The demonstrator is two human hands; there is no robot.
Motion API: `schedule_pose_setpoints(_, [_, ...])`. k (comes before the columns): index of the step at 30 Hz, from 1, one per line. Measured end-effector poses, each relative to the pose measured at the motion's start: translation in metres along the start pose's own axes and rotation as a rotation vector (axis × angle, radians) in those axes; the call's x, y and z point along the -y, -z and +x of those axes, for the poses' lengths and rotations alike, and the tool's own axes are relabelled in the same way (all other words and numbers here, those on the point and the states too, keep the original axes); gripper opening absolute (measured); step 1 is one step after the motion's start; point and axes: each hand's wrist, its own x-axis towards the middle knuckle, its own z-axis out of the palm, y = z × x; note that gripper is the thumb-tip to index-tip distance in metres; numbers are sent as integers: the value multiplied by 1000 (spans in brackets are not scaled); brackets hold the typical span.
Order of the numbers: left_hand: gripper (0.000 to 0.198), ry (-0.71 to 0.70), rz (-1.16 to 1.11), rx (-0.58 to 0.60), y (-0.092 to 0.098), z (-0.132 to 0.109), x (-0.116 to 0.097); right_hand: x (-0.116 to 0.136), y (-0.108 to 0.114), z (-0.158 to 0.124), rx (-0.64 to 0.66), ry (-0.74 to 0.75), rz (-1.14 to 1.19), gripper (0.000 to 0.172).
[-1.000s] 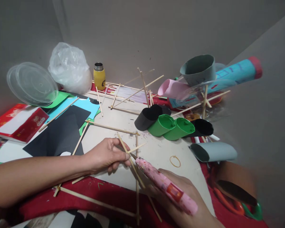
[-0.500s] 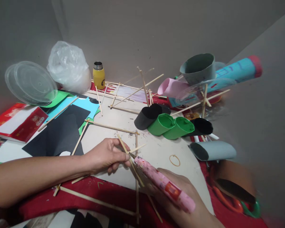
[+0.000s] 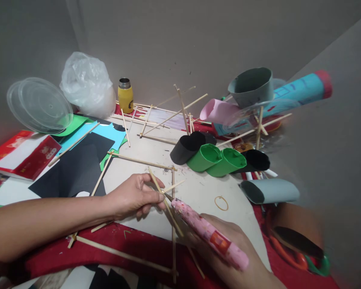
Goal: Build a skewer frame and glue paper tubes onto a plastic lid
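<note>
My left hand point(image 3: 135, 194) is closed, pinching a thin wooden stick point(image 3: 175, 221) where a second stick point(image 3: 177, 185) crosses it. In my right hand point(image 3: 228, 230) is a pink hot glue gun point(image 3: 195, 222), its dark nozzle at that crossing beside my left fingertips. The fingers of the right hand are mostly hidden under the gun. Below both hands lies a frame of joined wooden sticks point(image 3: 123, 253), partly on a white board point(image 3: 228, 184) and partly over red cloth point(image 3: 99, 273).
Green foam tubes point(image 3: 203, 158) and black ones point(image 3: 182, 150) line the board's right side, near a rubber band point(image 3: 221, 203). Farther back stand a yellow bottle point(image 3: 125, 98) and a white plastic bag point(image 3: 87, 84). Black sheets point(image 3: 75, 164) lie left. Scissors point(image 3: 320, 265) rest at right.
The glue gun has shifted very slightly to the right, its nozzle staying at the crossing of the sticks. My left hand keeps its pinch almost unmoved.
</note>
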Motion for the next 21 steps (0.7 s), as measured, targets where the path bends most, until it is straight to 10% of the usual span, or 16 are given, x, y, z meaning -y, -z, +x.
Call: schedule_pose_setpoints(21, [36,13,12,10,-1,0,3,-5,-5,1,-6,-28,-14,21])
